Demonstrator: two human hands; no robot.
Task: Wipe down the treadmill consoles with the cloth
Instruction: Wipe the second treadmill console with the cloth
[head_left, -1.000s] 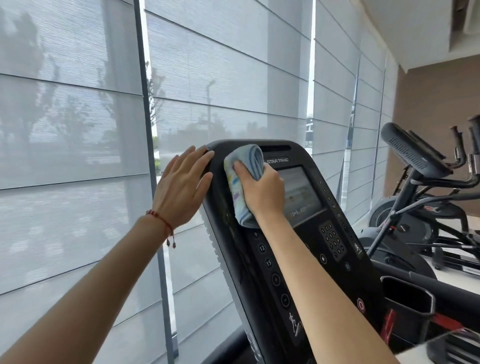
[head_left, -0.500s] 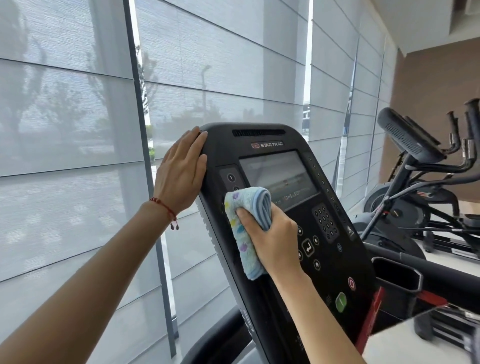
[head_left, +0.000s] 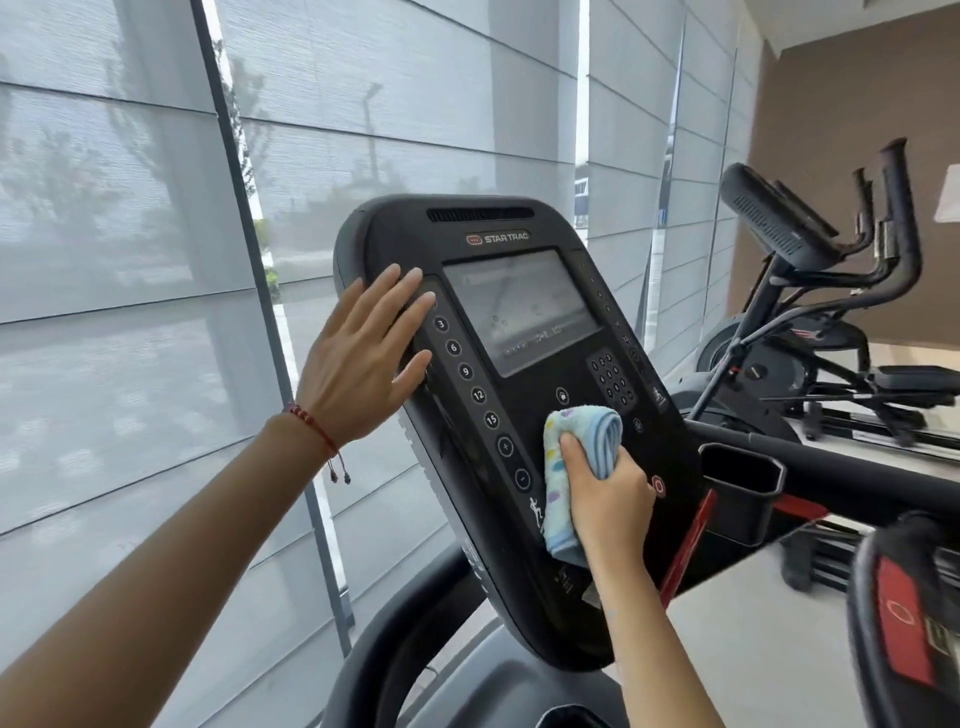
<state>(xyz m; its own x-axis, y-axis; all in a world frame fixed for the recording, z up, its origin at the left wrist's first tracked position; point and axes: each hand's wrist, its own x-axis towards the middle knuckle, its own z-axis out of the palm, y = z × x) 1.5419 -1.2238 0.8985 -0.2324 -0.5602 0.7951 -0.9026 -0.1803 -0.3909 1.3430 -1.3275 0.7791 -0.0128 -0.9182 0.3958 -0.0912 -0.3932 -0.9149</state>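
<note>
A black treadmill console (head_left: 550, 218) with a grey screen (head_left: 519, 306) and rows of round buttons stands in front of me, tilted to the right. My right hand (head_left: 610, 499) grips a folded light-blue cloth (head_left: 563, 467) with coloured spots and presses it against the console's lower panel, below the keypad. My left hand (head_left: 358, 358) lies flat with fingers spread against the console's left edge, beside the numbered buttons. A red string bracelet is on that wrist.
Grey roller blinds (head_left: 130, 260) cover the windows behind and left of the console. A black cup holder (head_left: 743, 478) and handrail extend to the right. An elliptical machine (head_left: 810, 291) stands at the far right. A curved black handlebar (head_left: 395, 639) runs below the console.
My right hand has slid the cloth down from the console's top left corner, past the screen's left side, to the lower panel. My left hand shifted from the top edge to the left side.
</note>
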